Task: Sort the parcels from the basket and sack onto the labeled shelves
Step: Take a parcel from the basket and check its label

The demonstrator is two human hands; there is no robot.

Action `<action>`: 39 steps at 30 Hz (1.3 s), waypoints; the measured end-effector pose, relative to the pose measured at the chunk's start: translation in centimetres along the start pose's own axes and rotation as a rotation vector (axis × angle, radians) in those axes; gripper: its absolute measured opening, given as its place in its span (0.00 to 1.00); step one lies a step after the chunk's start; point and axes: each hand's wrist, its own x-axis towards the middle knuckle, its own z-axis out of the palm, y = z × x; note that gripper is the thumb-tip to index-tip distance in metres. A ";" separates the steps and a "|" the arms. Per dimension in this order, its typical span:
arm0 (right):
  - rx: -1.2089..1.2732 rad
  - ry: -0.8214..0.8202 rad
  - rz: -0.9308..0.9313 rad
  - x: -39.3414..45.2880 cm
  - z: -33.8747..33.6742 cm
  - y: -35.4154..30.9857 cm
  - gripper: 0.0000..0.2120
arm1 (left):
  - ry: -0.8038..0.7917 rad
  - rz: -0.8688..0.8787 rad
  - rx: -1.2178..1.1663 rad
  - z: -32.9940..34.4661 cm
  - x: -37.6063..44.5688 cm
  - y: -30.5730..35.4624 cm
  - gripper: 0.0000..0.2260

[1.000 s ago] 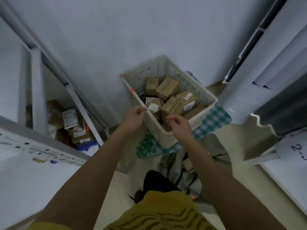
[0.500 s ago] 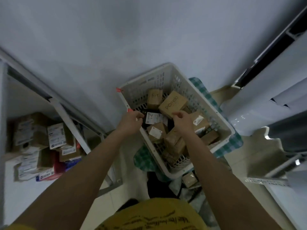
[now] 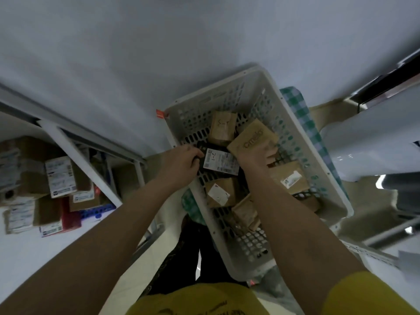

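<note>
From the head camera, both bare forearms are reaching forward and down into a white perforated basket (image 3: pixel 327 178). The left hand (image 3: pixel 181 163) is curling over the basket's left rim, its fingers bending around the edge of a dark flat parcel (image 3: pixel 219 163) that is lying against the basket's left wall; that parcel is carrying a white label with a handwritten mark reading something like "2-1". The right hand (image 3: pixel 258 159) is closing around the lower end of a brown cardboard box (image 3: pixel 253 137) with a printed word on its face, holding it tilted, its upper end resting higher than the neighbouring boxes.

Around these, several more brown parcels are lying loose in the basket: one with a handwritten mark (image 3: pixel 222 127) near the far wall, one with a white sticker (image 3: pixel 221 194) below the dark parcel, and one labelled box (image 3: pixel 289 177) to the right of the right wrist. The basket is sitting tilted on a green checked cloth (image 3: pixel 302 114). At the left, a white metal shelf (image 3: pixel 75 151) is holding a heap of labelled parcels (image 3: pixel 60 176).
</note>
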 end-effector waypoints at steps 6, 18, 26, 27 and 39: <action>0.001 0.104 0.157 2.9 3.3 -2.6 0.57 | 0.029 0.070 0.001 0.8 0.9 -1.1 0.14; 0.234 -0.014 0.106 1.1 -0.5 -1.1 0.57 | 0.047 -0.010 -0.178 0.3 1.1 -0.4 0.12; 0.758 -0.156 -0.266 -6.2 -5.7 0.3 0.56 | -0.030 -0.309 -0.706 -3.4 1.4 5.4 0.15; 0.816 -0.233 -0.284 -7.0 -6.3 0.4 0.58 | -0.072 -0.335 -0.810 -4.0 1.3 6.1 0.15; 0.885 -0.703 -0.517 -11.5 -10.4 2.6 0.50 | -0.448 -0.206 -1.099 -6.6 -1.5 7.8 0.25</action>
